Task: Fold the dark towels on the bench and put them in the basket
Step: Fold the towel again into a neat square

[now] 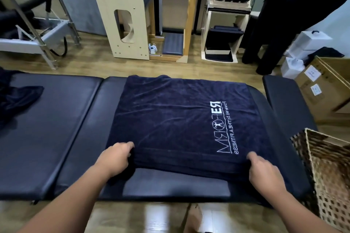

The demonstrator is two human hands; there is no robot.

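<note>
I had both hands, left (117,157) and right (262,168), gripping the towel's (176,117) near edge on the bench (56,128), mid-fold; another towel (17,98) waited, nothing seen in the basket (325,172).

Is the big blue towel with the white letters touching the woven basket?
Apart. The head view shows the towel ending on the bench, with a strip of bare dark padding between its right edge and the basket.

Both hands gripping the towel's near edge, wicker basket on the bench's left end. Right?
Not quite. Head view: the basket stands off the bench's right end. Both the left hand and right hand do grip the towel's near edge.
</note>
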